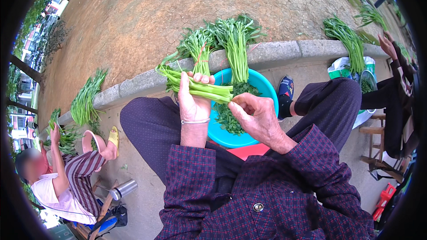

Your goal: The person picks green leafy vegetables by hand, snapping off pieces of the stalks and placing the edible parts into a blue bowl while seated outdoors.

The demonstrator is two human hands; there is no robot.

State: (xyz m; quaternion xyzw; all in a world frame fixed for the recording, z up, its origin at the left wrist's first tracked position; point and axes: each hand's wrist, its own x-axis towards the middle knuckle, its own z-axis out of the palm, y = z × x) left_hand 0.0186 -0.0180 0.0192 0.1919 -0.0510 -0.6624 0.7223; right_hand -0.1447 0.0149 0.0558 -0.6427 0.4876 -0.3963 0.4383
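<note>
My left hand (pixel 193 103), a silver bangle at its wrist, grips a bunch of thick green water spinach stems (pixel 210 90), held sideways with the cut ends to the right. At those ends, the thumb and bent forefinger of my right hand (pixel 258 116) pinch the lower edge of the stems. Below both hands, between my knees, sits a turquoise plastic basin (pixel 271 90) with loose green leaves (pixel 230 120) in it. Two bundles rest on the stone kerb beyond: a tied bundle (pixel 200 51) and a longer bundle (pixel 237 50), whose stem ends reach over the basin.
On the left, a seated person (pixel 63 180) handles greens beside a pink bucket (pixel 91 140); a steel flask (pixel 124 189) lies near. Another person (pixel 400 83) works at the right by a wooden stool (pixel 377 130). The stone kerb (pixel 280 51) crosses ahead, with bare earth behind.
</note>
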